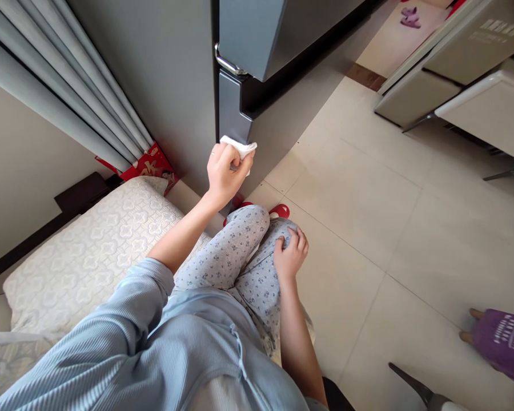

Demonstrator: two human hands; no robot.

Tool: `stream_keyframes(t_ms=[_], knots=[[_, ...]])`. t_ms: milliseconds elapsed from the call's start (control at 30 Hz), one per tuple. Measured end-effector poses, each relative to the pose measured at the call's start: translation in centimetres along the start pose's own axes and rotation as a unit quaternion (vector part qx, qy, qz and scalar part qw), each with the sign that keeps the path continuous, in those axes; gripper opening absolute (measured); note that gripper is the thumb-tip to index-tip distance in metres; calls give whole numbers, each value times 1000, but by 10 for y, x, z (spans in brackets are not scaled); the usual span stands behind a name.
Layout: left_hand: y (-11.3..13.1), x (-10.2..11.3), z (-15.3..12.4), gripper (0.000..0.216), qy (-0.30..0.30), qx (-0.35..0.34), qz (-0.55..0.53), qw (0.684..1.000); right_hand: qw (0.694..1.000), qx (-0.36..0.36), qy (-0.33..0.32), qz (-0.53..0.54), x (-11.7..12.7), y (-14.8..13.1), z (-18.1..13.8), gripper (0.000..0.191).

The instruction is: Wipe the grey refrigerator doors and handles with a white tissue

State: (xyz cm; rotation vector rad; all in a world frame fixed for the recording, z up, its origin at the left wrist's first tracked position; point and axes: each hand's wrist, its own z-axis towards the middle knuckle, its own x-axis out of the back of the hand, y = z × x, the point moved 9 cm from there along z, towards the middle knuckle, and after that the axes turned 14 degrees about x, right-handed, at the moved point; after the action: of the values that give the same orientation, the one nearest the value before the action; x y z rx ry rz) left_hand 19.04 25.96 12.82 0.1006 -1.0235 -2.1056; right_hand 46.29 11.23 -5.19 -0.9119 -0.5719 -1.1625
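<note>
While the left grip closes around a crumpled white tissue, holding it against the dark grey refrigerator door at upper centre, the right grip rests on the knee of floral pyjama trousers. A quilted mattress lies at left; beige floor tiles spread right.

"Where does your view come from?"

"From your head, tilted forward and down, so your chest fills the bottom edge."

"How near is it?"

"Close: your left hand and right hand sit just below it, with the fridge ahead and the floor spreading right."
</note>
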Motion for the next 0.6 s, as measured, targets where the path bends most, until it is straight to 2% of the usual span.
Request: stream_keyframes(t_ms=[167, 300, 500, 600], knots=[[-26, -7, -35, 51, -3, -25, 19, 1000, 1000, 16, 11, -18, 2, -3, 2, 36], [-53, -17, -61, 51, -31, -21, 34, 999, 1000, 13, 9, -14, 2, -3, 3, 36], [-107, -40, -98, 54, -160, 70, 106, 979, 1000, -2, 1, -5, -1, 0, 2, 36], [-120, -42, -110, 53, -207, 101, 112, 967, 1000, 5, 6, -10, 1, -1, 2, 36]])
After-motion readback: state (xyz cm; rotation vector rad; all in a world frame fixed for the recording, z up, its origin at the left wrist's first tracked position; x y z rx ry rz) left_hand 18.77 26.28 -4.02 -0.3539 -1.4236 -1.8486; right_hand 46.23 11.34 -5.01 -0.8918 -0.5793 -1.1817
